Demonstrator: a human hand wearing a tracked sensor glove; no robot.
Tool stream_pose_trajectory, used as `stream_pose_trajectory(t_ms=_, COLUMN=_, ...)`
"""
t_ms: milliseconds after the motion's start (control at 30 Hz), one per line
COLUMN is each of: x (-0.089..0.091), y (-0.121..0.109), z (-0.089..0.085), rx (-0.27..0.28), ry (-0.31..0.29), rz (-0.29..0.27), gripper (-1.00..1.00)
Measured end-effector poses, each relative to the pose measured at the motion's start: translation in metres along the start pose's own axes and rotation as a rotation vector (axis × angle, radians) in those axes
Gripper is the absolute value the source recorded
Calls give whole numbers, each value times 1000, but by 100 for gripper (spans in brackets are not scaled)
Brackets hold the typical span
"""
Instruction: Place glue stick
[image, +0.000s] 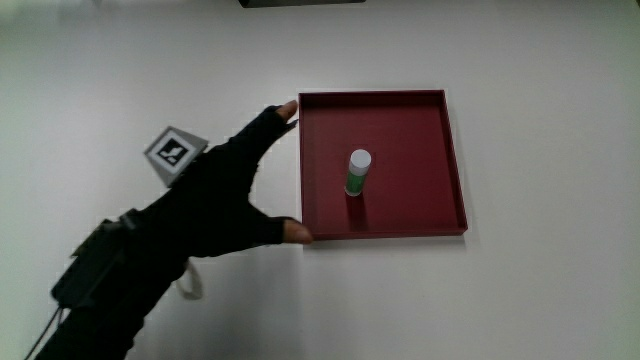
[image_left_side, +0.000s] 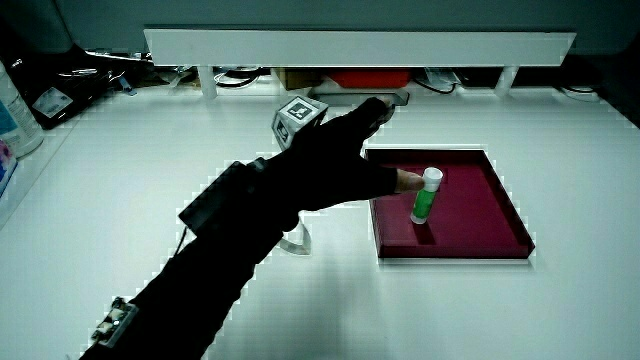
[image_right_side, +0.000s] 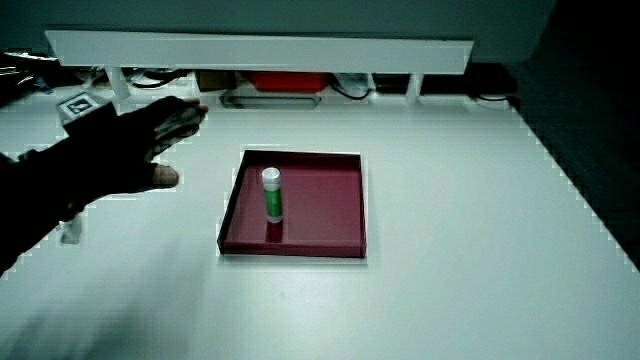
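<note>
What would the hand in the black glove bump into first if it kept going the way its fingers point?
Probably the red tray: the open hand sits beside its rim, fingers aimed that way. The glue stick stands upright farther in. The hand's height above the table is unclear.

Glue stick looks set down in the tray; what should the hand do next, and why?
Probably just draw the hand away from the tray. The glue stick stands upright inside it, untouched, and the fingers are spread and hold nothing beside the tray's edge.
</note>
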Motion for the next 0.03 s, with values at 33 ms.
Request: stream_pose_trajectory(t_ms=33, x=-3, y=-4, z=5, rx=13, ry=7, rz=-11, gripper=-100)
